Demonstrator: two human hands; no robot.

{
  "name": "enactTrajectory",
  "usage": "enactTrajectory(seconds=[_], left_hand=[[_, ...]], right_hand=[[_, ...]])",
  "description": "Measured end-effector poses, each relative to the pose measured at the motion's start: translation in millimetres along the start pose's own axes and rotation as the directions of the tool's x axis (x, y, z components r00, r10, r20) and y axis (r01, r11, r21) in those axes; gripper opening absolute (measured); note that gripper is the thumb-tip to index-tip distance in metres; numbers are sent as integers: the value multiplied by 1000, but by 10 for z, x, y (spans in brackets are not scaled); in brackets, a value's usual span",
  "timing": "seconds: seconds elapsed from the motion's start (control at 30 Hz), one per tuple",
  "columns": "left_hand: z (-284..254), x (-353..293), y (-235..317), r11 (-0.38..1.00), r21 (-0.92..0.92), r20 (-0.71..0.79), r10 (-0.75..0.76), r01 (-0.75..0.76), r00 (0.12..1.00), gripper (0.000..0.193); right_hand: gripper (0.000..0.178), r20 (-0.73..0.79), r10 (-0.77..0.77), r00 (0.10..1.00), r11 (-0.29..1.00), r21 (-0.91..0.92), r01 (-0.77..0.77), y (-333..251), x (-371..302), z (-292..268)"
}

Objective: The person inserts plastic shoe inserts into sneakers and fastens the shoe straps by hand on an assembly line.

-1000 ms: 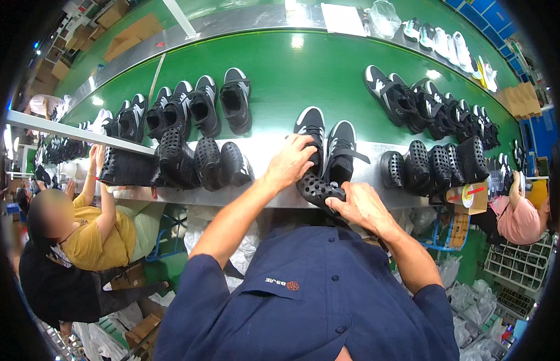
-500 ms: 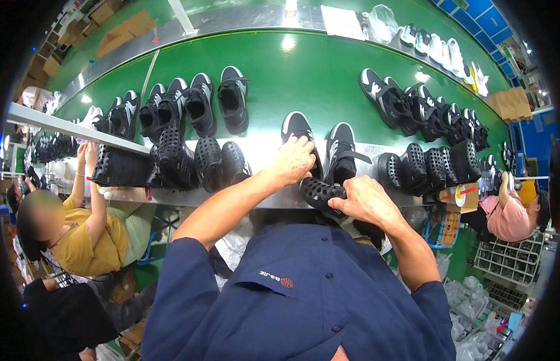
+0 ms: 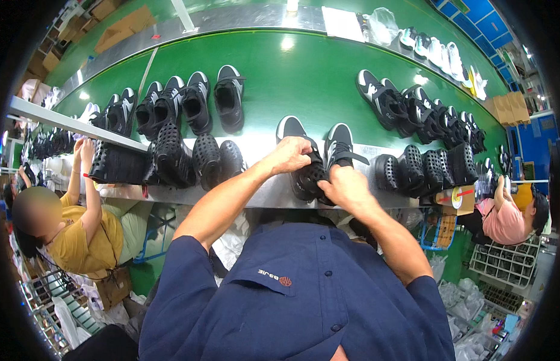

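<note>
A black sneaker with a white-edged toe [image 3: 290, 127] stands on the metal table edge before me. My left hand [image 3: 290, 155] pinches its upper near the tongue, partly hiding it. In my right hand [image 3: 347, 188] is a black perforated shoe form [image 3: 311, 173], gripped at its heel end, tilted over the sneaker's opening. How far the form sits inside, I cannot tell. Just right of it stands a second sneaker [image 3: 340, 143], its strap loose to the side; my right hand covers its near end.
More sneakers [image 3: 229, 99] line the green belt [image 3: 292, 78] on the left, with another row [image 3: 379, 99] on the right. Perforated forms [image 3: 206, 159] stand along the near edge on both sides. A white bar [image 3: 75, 123] crosses at left. Co-workers [image 3: 90, 234] sit at both sides.
The form has moved up and left from the table's near edge to the left sneaker's opening, carried by my right hand. My left hand has shifted slightly on that sneaker.
</note>
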State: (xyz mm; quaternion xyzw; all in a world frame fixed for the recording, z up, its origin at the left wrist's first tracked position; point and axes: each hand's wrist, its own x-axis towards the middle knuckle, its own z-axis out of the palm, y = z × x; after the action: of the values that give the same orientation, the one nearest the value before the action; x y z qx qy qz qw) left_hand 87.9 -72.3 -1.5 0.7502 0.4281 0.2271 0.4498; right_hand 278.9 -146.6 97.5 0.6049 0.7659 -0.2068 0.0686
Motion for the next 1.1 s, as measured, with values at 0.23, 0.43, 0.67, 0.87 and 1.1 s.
enactTrajectory(seconds=[0.23, 0.43, 0.67, 0.87, 1.1], left_hand=[[-108, 22, -52, 997, -64, -48, -51, 48, 998, 25], [136, -427, -27, 958, 114, -44, -260, 263, 965, 84], [753, -246, -133, 781, 238, -528, -396, 578, 751, 49], [622, -538, 56, 860, 330, -622, -112, 389, 775, 23], [430, -582, 14, 764, 645, -338, 307, -19, 889, 20]], right_hand=[[41, -318, -37, 947, 995, 75, 65, -230, 215, 835], [40, -226, 88, 970, 926, 378, 4, 33, 288, 911], [34, -261, 184, 948, 913, 401, -67, -89, 614, 1125], [38, -95, 199, 975, 917, 369, -151, -81, 565, 995], [31, 277, 189, 942, 800, 514, -311, -41, 605, 751]])
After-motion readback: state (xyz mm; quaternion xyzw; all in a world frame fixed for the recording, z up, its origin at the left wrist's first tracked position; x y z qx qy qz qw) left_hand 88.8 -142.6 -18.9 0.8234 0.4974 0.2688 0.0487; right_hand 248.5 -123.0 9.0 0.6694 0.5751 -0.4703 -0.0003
